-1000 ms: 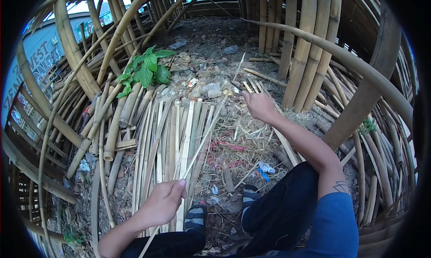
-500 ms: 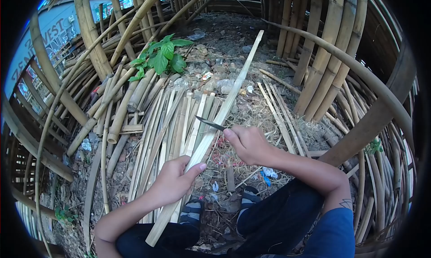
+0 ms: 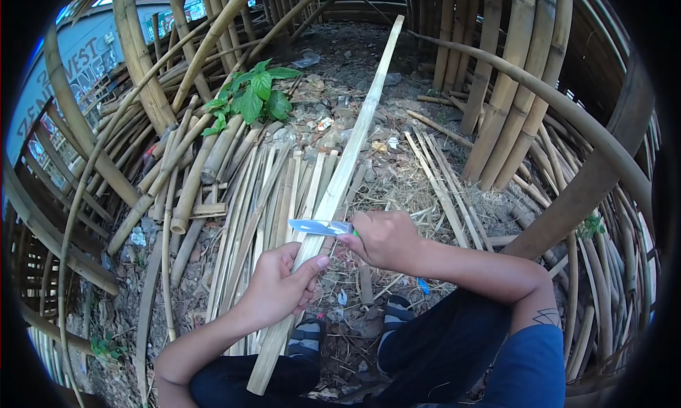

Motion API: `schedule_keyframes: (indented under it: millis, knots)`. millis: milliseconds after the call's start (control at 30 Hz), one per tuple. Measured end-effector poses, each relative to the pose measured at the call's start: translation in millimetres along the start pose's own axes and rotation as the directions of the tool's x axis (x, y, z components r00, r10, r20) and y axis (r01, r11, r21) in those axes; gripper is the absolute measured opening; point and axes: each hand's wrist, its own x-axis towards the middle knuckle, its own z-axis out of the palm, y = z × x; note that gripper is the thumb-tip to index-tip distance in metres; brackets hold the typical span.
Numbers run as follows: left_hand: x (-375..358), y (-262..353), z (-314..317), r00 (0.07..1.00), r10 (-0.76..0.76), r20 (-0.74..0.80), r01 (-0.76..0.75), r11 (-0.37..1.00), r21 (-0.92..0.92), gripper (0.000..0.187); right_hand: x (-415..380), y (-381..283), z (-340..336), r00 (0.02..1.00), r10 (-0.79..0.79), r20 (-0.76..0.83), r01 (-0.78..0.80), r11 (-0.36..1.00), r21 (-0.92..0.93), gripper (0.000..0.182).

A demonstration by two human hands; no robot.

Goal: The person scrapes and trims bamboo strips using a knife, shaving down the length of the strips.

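A long pale bamboo strip [image 3: 362,128] slants from between my legs up to the far ground. My left hand [image 3: 282,284] is closed around its lower part, thumb on top. My right hand [image 3: 386,241] grips the handle of a knife [image 3: 320,228], mostly hidden by the fingers. The blade lies flat-looking across the strip, just beyond my left hand, pointing left. Beneath the strip, a row of split bamboo strips [image 3: 241,216] rests on the ground.
Bamboo poles [image 3: 507,89] stand at the right, and a curved pole [image 3: 567,117] arches there. More poles [image 3: 191,181] lie at the left beside a green plant [image 3: 252,96]. Thin strips [image 3: 440,181] and shavings lie right of the centre. My sandalled feet [image 3: 305,340] are below.
The knife has moved down the strip towards my left hand, and its blade now shows its broad, bright side. The strip's far end has shifted up and slightly left.
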Motion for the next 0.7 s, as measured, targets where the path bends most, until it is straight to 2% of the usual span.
schedule_keyframes:
  millis: [33, 100, 133, 233, 300, 333, 400, 433, 533, 600, 700]
  knots:
    - [-2.6, 1.8, -0.3, 1.000, -0.002, -0.012, 0.002, 1.000, -0.017, 0.024, 2.6, 9.6, -0.5, 1.000, 0.002, 0.000, -0.002, 1.000, 0.000, 0.044]
    - [-6.9, 3.0, -1.4, 0.999, -0.038, 0.025, 0.040, 0.996, -0.075, 0.023, 3.8, 34.5, -1.2, 0.964, 0.258, 0.059, -0.254, 0.965, -0.065, 0.047]
    - [-8.5, 2.9, -1.9, 0.995, -0.073, 0.063, 0.081, 0.988, -0.130, 0.023, -0.8, 40.0, 2.2, 0.964, 0.259, 0.058, -0.255, 0.964, -0.069, 0.047]
    - [-4.9, 0.2, -0.4, 0.992, -0.085, 0.088, 0.095, 0.988, -0.123, 0.020, -5.0, 43.1, 2.4, 0.935, 0.351, 0.046, -0.349, 0.936, -0.055, 0.050]
    - [2.3, -2.8, -0.8, 0.993, -0.068, 0.092, 0.078, 0.991, -0.108, 0.019, -8.1, 22.6, -0.7, 0.935, 0.308, 0.175, -0.325, 0.942, 0.080, 0.050]
    - [3.2, -4.5, -0.7, 0.994, -0.063, 0.092, 0.071, 0.994, -0.088, 0.019, -9.0, 8.7, -2.1, 0.935, 0.308, 0.178, -0.326, 0.942, 0.081, 0.050]
    - [2.9, -4.1, 3.3, 0.997, -0.046, 0.055, 0.048, 0.998, -0.037, 0.018, -8.2, -12.2, -3.6, 0.974, 0.094, 0.206, -0.127, 0.980, 0.152, 0.050]
    - [2.3, -4.3, 4.5, 0.999, -0.027, 0.020, 0.027, 1.000, 0.015, 0.017, -7.7, -12.5, -2.8, 0.975, 0.094, 0.203, -0.127, 0.979, 0.157, 0.050]
    - [1.3, -9.7, -1.0, 0.999, 0.002, 0.032, -0.001, 1.000, -0.018, 0.021, -3.9, -6.0, -0.2, 0.988, 0.053, 0.143, -0.075, 0.986, 0.150, 0.049]
    - [-1.4, -8.2, -1.7, 0.999, -0.013, 0.035, 0.013, 1.000, -0.002, 0.021, -4.8, 8.1, 5.5, 1.000, -0.009, 0.004, 0.009, 0.994, 0.104, 0.048]
    - [-3.9, -0.5, 0.4, 0.999, -0.012, 0.042, 0.012, 1.000, 0.001, 0.022, -5.2, 15.7, 8.2, 0.997, -0.063, -0.039, 0.065, 0.997, 0.050, 0.048]
